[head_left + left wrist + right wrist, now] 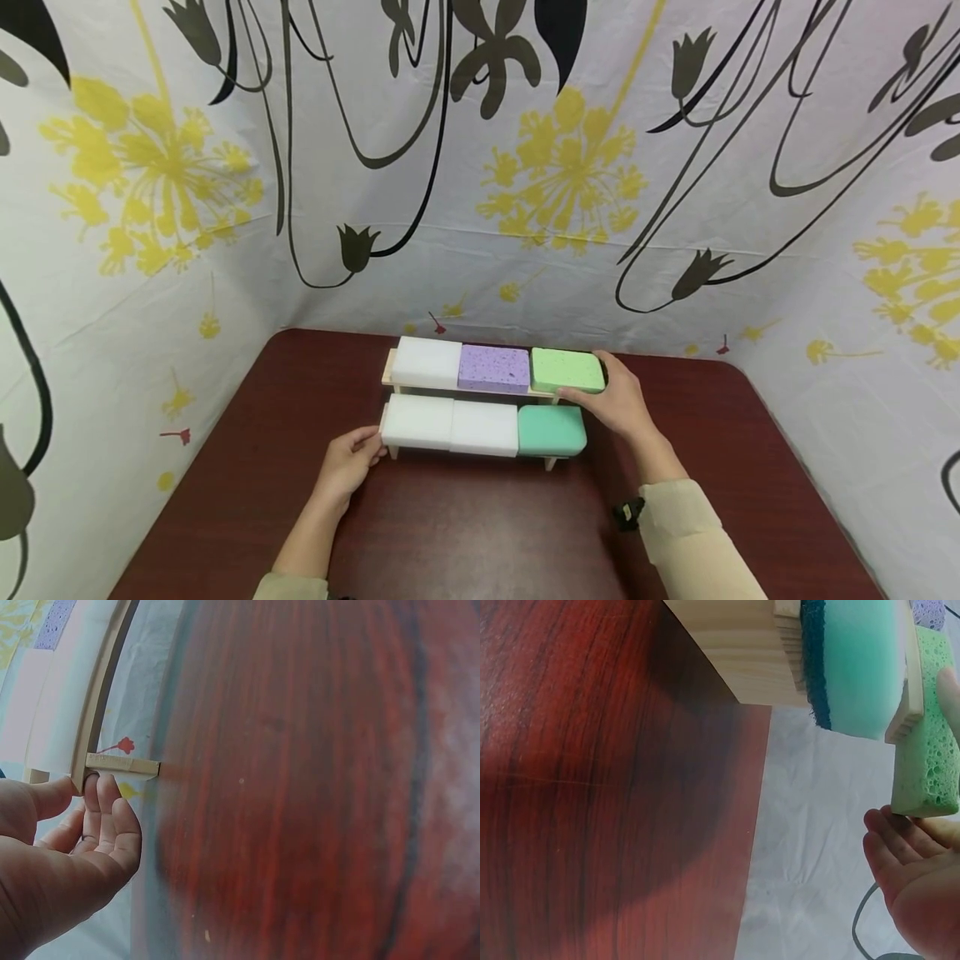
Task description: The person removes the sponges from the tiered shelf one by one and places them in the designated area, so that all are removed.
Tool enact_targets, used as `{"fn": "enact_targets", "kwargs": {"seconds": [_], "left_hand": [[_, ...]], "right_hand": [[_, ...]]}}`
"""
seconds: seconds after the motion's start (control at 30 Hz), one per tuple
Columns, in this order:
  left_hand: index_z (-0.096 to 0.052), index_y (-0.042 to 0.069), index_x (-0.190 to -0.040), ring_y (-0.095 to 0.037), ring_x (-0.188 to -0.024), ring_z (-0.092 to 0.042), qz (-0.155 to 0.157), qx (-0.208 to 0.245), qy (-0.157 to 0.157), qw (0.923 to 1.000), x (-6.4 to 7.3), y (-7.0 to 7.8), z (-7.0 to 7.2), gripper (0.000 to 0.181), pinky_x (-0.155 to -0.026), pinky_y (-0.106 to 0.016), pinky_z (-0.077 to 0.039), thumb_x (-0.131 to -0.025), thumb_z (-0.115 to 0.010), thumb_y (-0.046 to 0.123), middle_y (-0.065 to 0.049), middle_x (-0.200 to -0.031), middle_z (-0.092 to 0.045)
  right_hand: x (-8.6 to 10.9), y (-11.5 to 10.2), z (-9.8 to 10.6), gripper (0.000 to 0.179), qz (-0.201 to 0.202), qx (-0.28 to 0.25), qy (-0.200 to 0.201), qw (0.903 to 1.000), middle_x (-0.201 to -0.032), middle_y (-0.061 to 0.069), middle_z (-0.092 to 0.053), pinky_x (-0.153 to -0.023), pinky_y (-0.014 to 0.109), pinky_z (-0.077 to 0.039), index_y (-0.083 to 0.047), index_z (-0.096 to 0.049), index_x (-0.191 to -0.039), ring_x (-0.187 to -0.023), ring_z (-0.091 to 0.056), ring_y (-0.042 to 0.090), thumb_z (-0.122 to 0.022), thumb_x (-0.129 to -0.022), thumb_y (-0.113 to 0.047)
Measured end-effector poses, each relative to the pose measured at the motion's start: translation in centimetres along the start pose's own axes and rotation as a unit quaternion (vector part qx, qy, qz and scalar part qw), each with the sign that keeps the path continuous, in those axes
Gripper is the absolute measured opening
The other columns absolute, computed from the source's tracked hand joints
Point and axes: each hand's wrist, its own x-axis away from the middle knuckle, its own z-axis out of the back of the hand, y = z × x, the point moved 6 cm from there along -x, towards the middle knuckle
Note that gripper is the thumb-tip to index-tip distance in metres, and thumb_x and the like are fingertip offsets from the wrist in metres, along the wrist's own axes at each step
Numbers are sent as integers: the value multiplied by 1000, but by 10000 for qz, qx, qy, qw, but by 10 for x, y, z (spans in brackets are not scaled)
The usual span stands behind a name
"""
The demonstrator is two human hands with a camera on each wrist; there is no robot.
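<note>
A two-tier wooden rack [388, 367] carries two rows of sponges. My left hand [348, 467] pinches the left end of its lower shelf, thumb above and curled fingers under the wooden edge [97, 697], beside a short leg [124, 764]. At the upper tier's right end, my right hand [618, 404] grips a light green porous sponge [567, 370] between thumb and fingers. Left of that sponge lie a purple speckled sponge [493, 369] and a white sponge [427, 362]. The lower tier holds two white sponges [417, 422] and a teal sponge [552, 430] with a dark scouring layer [816, 664].
The rack stands on a dark red wood-grain table [480, 533], near its back edge. Patterned white cloth [450, 192] with yellow and dark flowers hangs behind and at both sides. A dark band [628, 513] sits by the right sleeve.
</note>
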Motion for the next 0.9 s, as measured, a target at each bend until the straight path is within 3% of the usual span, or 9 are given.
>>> {"fn": "enact_targets", "kwargs": {"seconds": [0.3, 0.9], "left_hand": [[-60, -11, -131, -26, -99, -67, -19, -23, 23, 10000, -1, 2, 0, 33, -84, -30, -58, -104, -55, 7, -19, -108, -70], [-59, -12, -131, -25, -99, -67, -46, -71, -22, 10000, -1, 1, -1, 33, -84, -30, -58, -104, -54, 6, -20, -108, -69]], "right_hand": [[-2, 6, 10, 94, 170, -29, 252, 9995, -136, 19, -54, -91, 54, -52, -3, -41, -149, -115, -55, 36, -83, -81, -53], [6, 21, 26, 96, 165, 50, 362, 9992, -137, 21, -53, -89, 52, -51, -1, -38, -151, -112, -54, 36, -82, -82, -52]]}}
